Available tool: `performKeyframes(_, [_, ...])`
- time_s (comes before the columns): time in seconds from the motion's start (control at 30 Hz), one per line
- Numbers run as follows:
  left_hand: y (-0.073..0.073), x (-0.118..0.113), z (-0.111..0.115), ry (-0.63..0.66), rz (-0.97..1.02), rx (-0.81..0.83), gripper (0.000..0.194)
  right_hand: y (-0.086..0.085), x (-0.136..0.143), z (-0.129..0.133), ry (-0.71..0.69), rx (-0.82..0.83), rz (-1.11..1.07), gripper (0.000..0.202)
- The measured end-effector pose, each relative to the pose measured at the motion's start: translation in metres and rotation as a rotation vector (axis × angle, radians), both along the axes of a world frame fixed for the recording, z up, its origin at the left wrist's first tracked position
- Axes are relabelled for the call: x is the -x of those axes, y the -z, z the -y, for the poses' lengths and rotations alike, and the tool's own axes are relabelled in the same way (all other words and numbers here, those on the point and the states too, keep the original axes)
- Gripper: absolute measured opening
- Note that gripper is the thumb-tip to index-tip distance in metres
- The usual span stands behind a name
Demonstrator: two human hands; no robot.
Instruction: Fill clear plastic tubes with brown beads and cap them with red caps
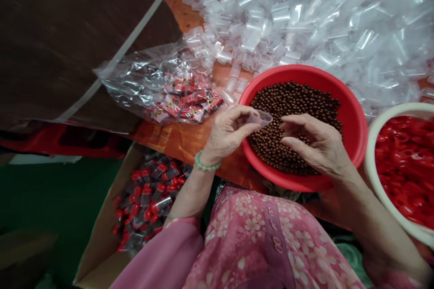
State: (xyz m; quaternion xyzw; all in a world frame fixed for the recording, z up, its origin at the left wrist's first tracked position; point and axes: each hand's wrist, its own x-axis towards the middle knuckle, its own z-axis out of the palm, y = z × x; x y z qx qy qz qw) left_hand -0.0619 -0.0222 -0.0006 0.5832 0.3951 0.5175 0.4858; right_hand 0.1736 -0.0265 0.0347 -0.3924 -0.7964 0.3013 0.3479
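Observation:
My left hand (pixel 230 132), with a green bead bracelet on its wrist, is closed round a small clear plastic tube (pixel 263 118). The tube's open end points right, over the left side of a red basin (pixel 357 144). Small round brown balls (pixel 298 99) fill much of the basin. Over these balls, my right hand (pixel 315 142) has its thumb and fingers apart, facing the tube across a short gap. I see nothing between its fingers, though the palm side is partly hidden.
A large heap of clear tubes (pixel 257 22) covers the back. Left of the basin lies a clear bag with red packets (pixel 190 99). A white tub (pixel 371 144) of red plastic parts stands right. Below left, a cardboard box (pixel 98 239) holds filled tubes with red caps (pixel 149 203).

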Motion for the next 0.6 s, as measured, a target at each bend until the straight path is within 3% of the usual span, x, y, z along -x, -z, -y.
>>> performKeyframes(0.1, [0.003, -0.022, 0.014, 0.038, -0.048, -0.019, 0.019, -0.003, 0.009, -0.001, -0.022, 0.07, -0.1, 0.029])
performKeyframes(0.2, [0.009, -0.036, 0.022, 0.075, -0.069, -0.008, 0.018, 0.008, 0.01, 0.0, 0.017, 0.226, -0.212, 0.024])
performKeyframes(0.33, [0.012, -0.039, 0.022, 0.081, -0.138, 0.011, 0.034, 0.018, 0.002, -0.009, 0.008, 0.415, -0.208, 0.026])
performKeyframes(0.43, [0.014, -0.034, 0.017, 0.055, -0.225, -0.063, 0.044, 0.016, -0.01, -0.022, 0.037, 0.198, 0.186, 0.023])
performKeyframes(0.53, [0.018, -0.032, 0.013, -0.052, -0.186, -0.109, 0.033, 0.016, -0.017, -0.031, 0.082, -0.082, 0.858, 0.023])
performKeyframes(0.6, [0.022, -0.033, 0.012, -0.133, -0.159, -0.124, 0.028, 0.022, -0.015, -0.034, 0.069, -0.167, 1.175, 0.03])
